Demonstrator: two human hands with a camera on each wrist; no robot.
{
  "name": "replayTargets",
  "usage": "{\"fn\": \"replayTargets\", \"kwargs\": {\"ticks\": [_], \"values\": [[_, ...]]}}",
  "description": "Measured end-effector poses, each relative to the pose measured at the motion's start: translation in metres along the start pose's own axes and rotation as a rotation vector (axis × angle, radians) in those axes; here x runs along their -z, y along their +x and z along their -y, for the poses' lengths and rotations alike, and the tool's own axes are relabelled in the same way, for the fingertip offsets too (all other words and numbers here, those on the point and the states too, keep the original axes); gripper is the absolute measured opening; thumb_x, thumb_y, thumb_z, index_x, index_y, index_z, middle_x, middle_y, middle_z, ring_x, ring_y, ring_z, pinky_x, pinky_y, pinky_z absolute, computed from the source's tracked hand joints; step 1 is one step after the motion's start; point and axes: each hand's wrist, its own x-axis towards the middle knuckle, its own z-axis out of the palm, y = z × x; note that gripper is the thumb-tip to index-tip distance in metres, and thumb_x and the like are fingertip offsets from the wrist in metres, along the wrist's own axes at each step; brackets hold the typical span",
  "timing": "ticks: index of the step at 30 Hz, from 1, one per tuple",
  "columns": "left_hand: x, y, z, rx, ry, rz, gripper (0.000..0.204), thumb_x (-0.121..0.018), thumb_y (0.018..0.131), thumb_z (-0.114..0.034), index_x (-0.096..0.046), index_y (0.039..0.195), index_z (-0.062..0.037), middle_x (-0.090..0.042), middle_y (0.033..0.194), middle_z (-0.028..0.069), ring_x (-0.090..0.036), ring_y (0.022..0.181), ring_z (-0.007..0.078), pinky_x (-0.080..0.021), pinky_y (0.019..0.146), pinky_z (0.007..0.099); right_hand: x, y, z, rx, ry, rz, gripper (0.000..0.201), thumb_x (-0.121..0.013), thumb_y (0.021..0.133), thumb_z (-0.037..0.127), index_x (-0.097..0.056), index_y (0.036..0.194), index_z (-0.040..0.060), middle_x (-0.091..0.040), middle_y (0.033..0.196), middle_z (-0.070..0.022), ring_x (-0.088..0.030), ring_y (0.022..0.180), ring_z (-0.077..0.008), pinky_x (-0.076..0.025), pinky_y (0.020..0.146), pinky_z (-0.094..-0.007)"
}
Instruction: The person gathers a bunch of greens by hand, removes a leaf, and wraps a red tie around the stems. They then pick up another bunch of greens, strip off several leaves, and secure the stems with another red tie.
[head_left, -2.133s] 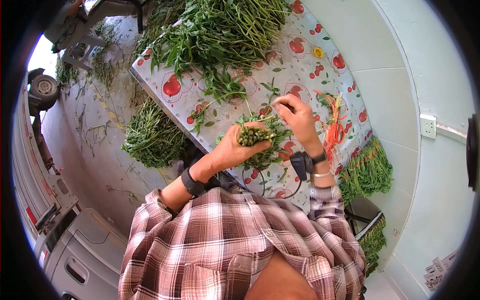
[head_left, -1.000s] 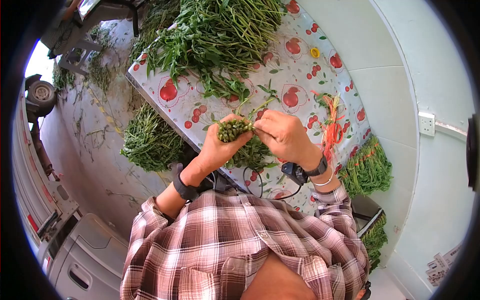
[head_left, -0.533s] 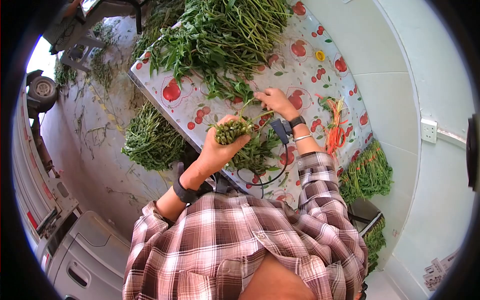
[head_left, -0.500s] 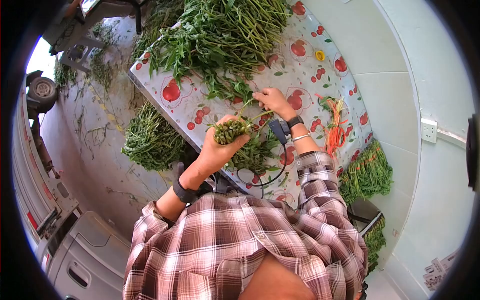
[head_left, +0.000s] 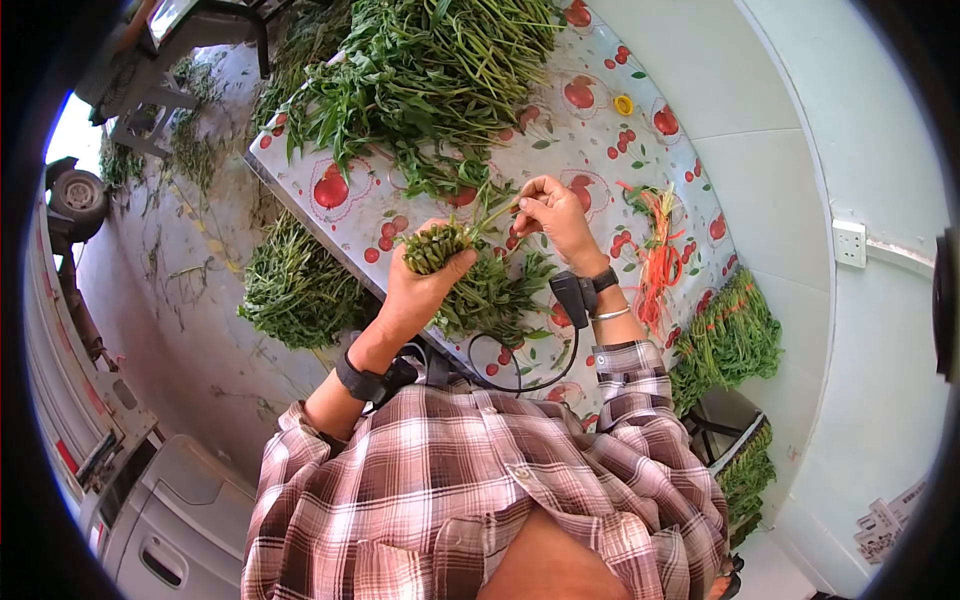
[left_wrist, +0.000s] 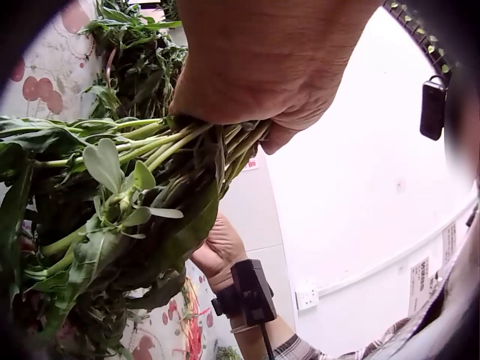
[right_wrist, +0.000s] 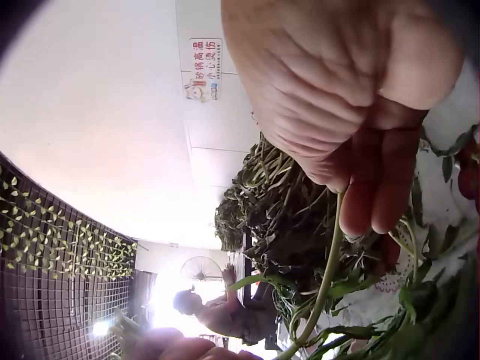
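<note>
In the head view my left hand (head_left: 408, 292) grips a thick bundle of leafy green stems (head_left: 432, 250), cut ends facing up toward me and leaves hanging below. From the left wrist view, the fingers wrap round the stems, and the leaves (left_wrist: 112, 202) spread out to the left. My right hand (head_left: 560, 218) is just right of the bundle and pinches a single green stem (right_wrist: 327, 277) between thumb and fingers. That stem runs from the fingertips down toward the left hand in the right wrist view. Loose leaves (head_left: 490, 290) lie under the bundle.
A big heap of greens (head_left: 430, 90) covers the far part of the patterned table (head_left: 560, 150). Orange ties (head_left: 657, 275) and a yellow ring (head_left: 623, 105) lie to the right. Tied bunches (head_left: 730, 335) stand at right, more greens (head_left: 300, 285) at left. A cable (head_left: 560, 375) hangs near my body.
My right hand, raised apart at first, came to the bundle's cut ends, reached forward to the stems, and now sits slightly nearer me with a stem. The left hand keeps its grip, shifting slightly left.
</note>
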Motion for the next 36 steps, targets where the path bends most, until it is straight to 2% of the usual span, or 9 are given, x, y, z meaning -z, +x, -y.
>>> {"fn": "replayTargets", "kwargs": {"ticks": [9,13,15,18,23,30,31,34,36], "values": [[-0.004,-0.01,-0.002,0.029,0.01,0.005,0.015,-0.068,0.081,-0.008,-0.057,0.09,-0.0032,-0.057,0.078,-0.003,-0.05,0.072,0.0057,-0.043,0.066,0.023,-0.003,0.007,-0.02,-0.131,0.08,-0.02,0.015,-0.057,0.088,0.009,-0.051,0.098,0.0006,-0.058,0.073,-0.0043,-0.055,0.052,-0.0085,-0.049,0.044,-0.0234],[-0.006,-0.007,0.002,0.024,0.009,-0.033,0.014,-0.068,0.082,-0.009,-0.058,0.09,-0.003,-0.058,0.078,-0.003,-0.05,0.072,0.0054,-0.044,0.066,0.0231,-0.008,0.023,-0.024,-0.117,0.044,-0.064,0.024,-0.06,0.086,0.01,-0.05,0.105,-0.0005,-0.056,0.071,-0.0025,-0.053,0.053,-0.0077,-0.048,0.043,-0.0237],[-0.003,0.004,0.005,-0.006,0.007,-0.044,0.013,-0.067,0.082,-0.009,-0.058,0.089,-0.0027,-0.058,0.078,-0.0029,-0.051,0.072,0.0052,-0.044,0.066,0.0232,-0.011,0.045,-0.033,-0.026,-0.079,-0.13,0.029,-0.06,0.084,0.008,-0.049,0.108,-0.0043,-0.055,0.07,-0.0032,-0.05,0.051,-0.0074,-0.047,0.04,-0.0244],[0.002,0.013,0.003,0.014,-0.001,-0.058,0.01,-0.067,0.082,-0.008,-0.06,0.087,-0.0021,-0.059,0.078,-0.0031,-0.051,0.073,0.0051,-0.044,0.067,0.0231,-0.021,0.062,-0.041,-0.06,-0.046,-0.204,0.029,-0.058,0.082,0.004,-0.05,0.107,-0.008,-0.055,0.068,-0.0058,-0.05,0.049,-0.0102,-0.046,0.04,-0.0262],[0.006,0.016,0.002,0.081,-0.037,-0.105,0.006,-0.064,0.084,-0.005,-0.06,0.086,-0.0015,-0.062,0.083,-0.0003,-0.056,0.08,0.0085,-0.045,0.075,0.0242,-0.029,0.065,-0.038,-0.082,0.024,-0.179,0.023,-0.059,0.083,0.005,-0.052,0.1,-0.007,-0.055,0.066,-0.0053,-0.05,0.05,-0.0097,-0.049,0.041,-0.026],[0.019,0.0,0.003,0.07,-0.234,-0.088,0.007,-0.06,0.083,0.001,-0.058,0.089,-0.0015,-0.059,0.084,0.0031,-0.055,0.082,0.0126,-0.043,0.078,0.0274,0.0,0.042,-0.013,0.07,0.177,-0.275,0.007,-0.057,0.087,0.005,-0.055,0.09,-0.0005,-0.056,0.068,-0.0046,-0.05,0.05,-0.0064,-0.048,0.043,-0.0228],[0.022,-0.002,0.003,0.036,-0.236,-0.077,0.01,-0.066,0.082,-0.003,-0.059,0.089,-0.0048,-0.059,0.083,-0.002,-0.055,0.078,0.0075,-0.045,0.072,0.0224,0.002,0.036,-0.003,0.146,0.126,-0.302,0.007,-0.056,0.087,0.005,-0.054,0.09,-0.0005,-0.057,0.068,-0.0044,-0.05,0.05,-0.0059,-0.047,0.043,-0.0219],[0.023,-0.005,-0.006,0.019,-0.223,-0.087,0.013,-0.066,0.082,-0.003,-0.059,0.092,-0.0042,-0.059,0.084,-0.0023,-0.055,0.078,0.0072,-0.045,0.072,0.0222,-0.005,0.013,0.027,0.268,-0.023,-0.334,0.005,-0.055,0.088,0.005,-0.056,0.091,0.0009,-0.056,0.069,-0.002,-0.047,0.05,-0.004,-0.042,0.044,-0.0196],[0.022,-0.004,-0.004,0.026,-0.18,-0.069,0.014,-0.066,0.082,-0.003,-0.058,0.094,-0.0038,-0.06,0.087,-0.0017,-0.055,0.08,0.0075,-0.045,0.074,0.0225,-0.023,-0.007,0.045,0.305,-0.309,-0.232,0.004,-0.056,0.088,0.005,-0.059,0.09,0.0037,-0.057,0.07,0.0006,-0.044,0.051,-0.0022,-0.039,0.046,-0.0192]]}}
